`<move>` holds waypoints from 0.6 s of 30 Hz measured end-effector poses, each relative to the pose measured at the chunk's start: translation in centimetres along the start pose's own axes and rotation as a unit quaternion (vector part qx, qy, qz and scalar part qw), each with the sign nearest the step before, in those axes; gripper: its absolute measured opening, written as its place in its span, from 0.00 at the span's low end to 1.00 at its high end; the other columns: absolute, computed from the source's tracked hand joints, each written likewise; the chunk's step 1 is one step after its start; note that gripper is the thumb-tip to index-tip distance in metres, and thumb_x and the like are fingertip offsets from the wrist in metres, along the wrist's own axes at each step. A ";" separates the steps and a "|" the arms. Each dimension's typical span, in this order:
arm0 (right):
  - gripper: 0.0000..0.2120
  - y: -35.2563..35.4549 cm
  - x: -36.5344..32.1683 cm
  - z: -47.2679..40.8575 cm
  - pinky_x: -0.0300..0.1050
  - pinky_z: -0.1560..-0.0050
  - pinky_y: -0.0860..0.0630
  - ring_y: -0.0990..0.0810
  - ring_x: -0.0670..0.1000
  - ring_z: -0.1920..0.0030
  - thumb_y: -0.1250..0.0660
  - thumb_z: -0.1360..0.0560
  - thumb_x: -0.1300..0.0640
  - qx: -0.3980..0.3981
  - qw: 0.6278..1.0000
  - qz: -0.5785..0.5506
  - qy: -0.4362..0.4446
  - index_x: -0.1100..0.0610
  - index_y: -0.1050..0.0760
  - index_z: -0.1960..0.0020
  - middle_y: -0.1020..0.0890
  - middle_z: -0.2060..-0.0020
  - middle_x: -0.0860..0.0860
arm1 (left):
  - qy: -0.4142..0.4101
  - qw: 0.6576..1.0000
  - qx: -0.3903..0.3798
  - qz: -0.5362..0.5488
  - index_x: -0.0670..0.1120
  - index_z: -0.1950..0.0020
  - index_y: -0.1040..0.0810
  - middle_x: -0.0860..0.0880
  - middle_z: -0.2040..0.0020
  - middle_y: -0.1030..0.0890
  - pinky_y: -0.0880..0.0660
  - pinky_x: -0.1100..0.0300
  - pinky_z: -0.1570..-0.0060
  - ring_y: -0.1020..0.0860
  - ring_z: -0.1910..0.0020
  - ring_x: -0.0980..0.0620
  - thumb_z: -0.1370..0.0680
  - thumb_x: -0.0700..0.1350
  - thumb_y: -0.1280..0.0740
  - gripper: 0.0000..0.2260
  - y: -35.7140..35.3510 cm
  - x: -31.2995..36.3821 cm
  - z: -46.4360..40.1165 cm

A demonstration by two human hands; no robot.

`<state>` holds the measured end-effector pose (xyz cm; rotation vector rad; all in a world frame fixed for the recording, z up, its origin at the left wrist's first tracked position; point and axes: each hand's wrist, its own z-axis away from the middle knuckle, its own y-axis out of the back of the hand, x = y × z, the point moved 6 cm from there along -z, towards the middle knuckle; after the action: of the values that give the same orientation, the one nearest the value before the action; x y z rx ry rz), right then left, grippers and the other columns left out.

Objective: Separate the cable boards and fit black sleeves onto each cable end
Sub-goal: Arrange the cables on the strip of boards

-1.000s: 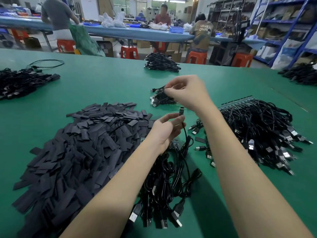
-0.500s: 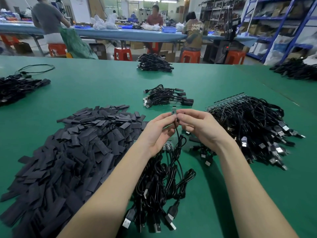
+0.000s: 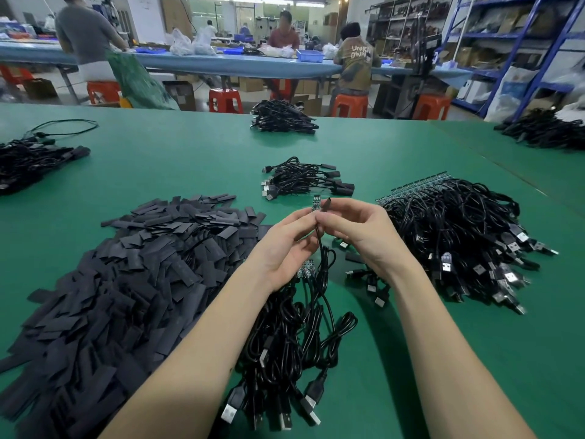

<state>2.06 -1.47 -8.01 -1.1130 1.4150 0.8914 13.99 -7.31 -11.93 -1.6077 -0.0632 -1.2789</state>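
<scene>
- Fingers of left hand pinch a cable just under its small board; right hand pinches a black sleeve beside it.
- Step, as judged: sleeving. Next: line the sleeve's mouth over the board, slide down.
- Room: sleeve pile left, unsleeved cables right, finished bundle beyond; green table open between them.

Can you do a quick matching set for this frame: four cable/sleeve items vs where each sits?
Things:
1. sleeve pile
2. finished cable bundle
3. cables on joined boards
4. small board

Places:
A. pinched in the left hand, beside the right hand
B. table, person's left
C. table, person's right
D. just beyond both hands, centre

Pairs: 1-B, 2-D, 3-C, 4-A
</scene>
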 end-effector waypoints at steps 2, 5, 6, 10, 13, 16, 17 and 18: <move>0.13 0.1 -0.1 0.0 0.37 0.51 0.20 0.14 0.50 0.51 0.22 0.28 0.62 -0.002 1.000 -0.014 -0.006 0.60 0.16 0.45 0.12 0.51 0.55 | 0.001 1.000 0.000 0.001 0.45 0.51 0.19 0.49 0.59 0.17 0.25 0.68 0.67 0.19 0.64 0.57 0.21 0.37 0.32 0.04 0.0 0.1 0.0; 0.09 0.5 -0.4 -0.1 0.36 0.56 0.21 0.15 0.47 0.57 0.24 0.27 0.64 0.015 0.999 -0.039 0.001 0.60 0.16 0.47 0.13 0.55 0.54 | 0.003 1.000 -0.009 -0.017 0.46 0.52 0.24 0.49 0.61 0.18 0.27 0.68 0.69 0.20 0.64 0.57 0.24 0.39 0.29 0.06 -0.2 0.1 0.1; 0.10 0.7 -0.5 -0.1 0.36 0.58 0.21 0.15 0.48 0.58 0.24 0.28 0.62 0.022 0.998 -0.054 0.001 0.60 0.16 0.48 0.13 0.56 0.54 | 0.008 1.000 -0.012 -0.019 0.47 0.53 0.26 0.49 0.61 0.18 0.27 0.68 0.69 0.20 0.65 0.57 0.26 0.40 0.27 0.09 -0.3 0.1 0.1; 0.16 1.1 -0.9 -0.1 0.36 0.59 0.19 0.15 0.49 0.59 0.25 0.31 0.54 0.036 0.990 -0.134 -0.009 0.60 0.18 0.46 0.13 0.54 0.54 | 0.028 0.998 -0.043 -0.028 0.47 0.54 0.28 0.51 0.61 0.19 0.27 0.68 0.69 0.20 0.65 0.57 0.28 0.42 0.26 0.11 -0.8 0.0 0.5; 0.15 1.2 -1.2 0.0 0.35 0.57 0.20 0.15 0.48 0.58 0.26 0.29 0.55 0.032 0.984 -0.175 -0.005 0.61 0.19 0.45 0.13 0.53 0.54 | 0.039 0.997 -0.058 -0.029 0.47 0.55 0.27 0.51 0.61 0.19 0.27 0.69 0.68 0.21 0.65 0.58 0.28 0.42 0.27 0.09 -1.1 -0.1 0.7; 0.15 1.0 -1.4 0.1 0.35 0.55 0.20 0.15 0.48 0.57 0.26 0.30 0.60 0.018 0.981 -0.193 -0.005 0.61 0.19 0.44 0.13 0.53 0.55 | 0.041 0.996 -0.068 -0.032 0.46 0.56 0.26 0.51 0.61 0.19 0.27 0.69 0.69 0.21 0.65 0.58 0.28 0.43 0.26 0.09 -1.2 0.0 0.9; 0.15 1.0 -1.4 0.1 0.35 0.54 0.20 0.15 0.48 0.57 0.26 0.31 0.61 0.018 0.982 -0.190 -0.004 0.61 0.19 0.44 0.13 0.53 0.54 | 0.040 0.996 -0.070 -0.034 0.46 0.56 0.26 0.51 0.61 0.19 0.27 0.69 0.69 0.21 0.65 0.58 0.28 0.43 0.26 0.09 -1.1 0.0 0.8; 0.15 1.0 -1.5 0.2 0.35 0.54 0.20 0.15 0.48 0.57 0.26 0.31 0.61 0.019 0.983 -0.184 -0.002 0.60 0.19 0.45 0.13 0.53 0.54 | 0.040 0.996 -0.070 -0.035 0.46 0.56 0.26 0.51 0.61 0.19 0.28 0.69 0.69 0.21 0.65 0.58 0.28 0.43 0.26 0.09 -1.1 0.0 0.9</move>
<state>1.14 -0.81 -6.61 -1.2894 1.1668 0.5979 13.93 -6.18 -11.10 -1.6842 0.0206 -1.4261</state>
